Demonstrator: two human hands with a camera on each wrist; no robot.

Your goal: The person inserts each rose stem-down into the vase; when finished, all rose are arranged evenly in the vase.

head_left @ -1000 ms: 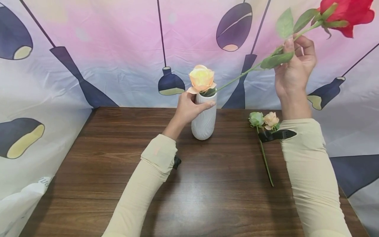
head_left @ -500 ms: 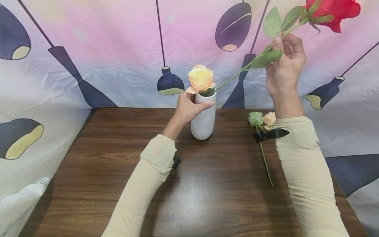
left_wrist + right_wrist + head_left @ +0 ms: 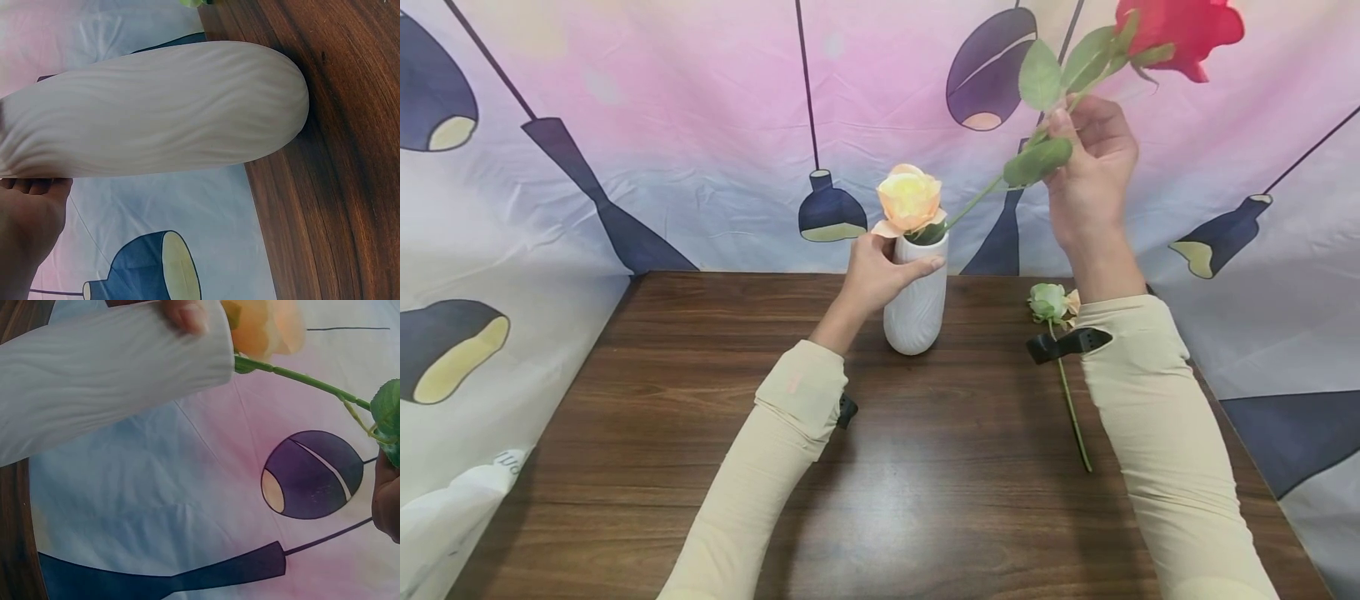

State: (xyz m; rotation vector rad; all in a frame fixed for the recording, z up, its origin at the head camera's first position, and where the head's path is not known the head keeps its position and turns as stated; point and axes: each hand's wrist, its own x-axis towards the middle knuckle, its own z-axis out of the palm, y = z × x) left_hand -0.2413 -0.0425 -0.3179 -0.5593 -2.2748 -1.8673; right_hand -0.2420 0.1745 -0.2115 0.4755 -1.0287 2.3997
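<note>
A white vase (image 3: 916, 300) with wavy ridges stands upright on the table, holding a peach rose (image 3: 910, 198) whose bloom rests at the rim. My left hand (image 3: 880, 271) grips the vase near its top, thumb across the front; the left wrist view shows the vase's side (image 3: 162, 112). High on the right, my right hand (image 3: 1093, 167) pinches the stem of a red rose (image 3: 1180, 37) just under its leaves. That stem (image 3: 312, 382) slants down to the left, its lower end inside the vase's mouth beside the peach bloom.
On the brown wooden table (image 3: 880, 483), right of the vase, lie a green rose (image 3: 1047, 302) and another peach rose (image 3: 1072, 308), partly hidden by the right sleeve. A printed cloth backdrop (image 3: 722, 100) hangs behind the table. White plastic (image 3: 471, 500) sits at the left edge.
My right hand has moved left with the red rose, bringing its stem closer to upright and leaving less of it visible above the rim. The left hand and vase stay in place.
</note>
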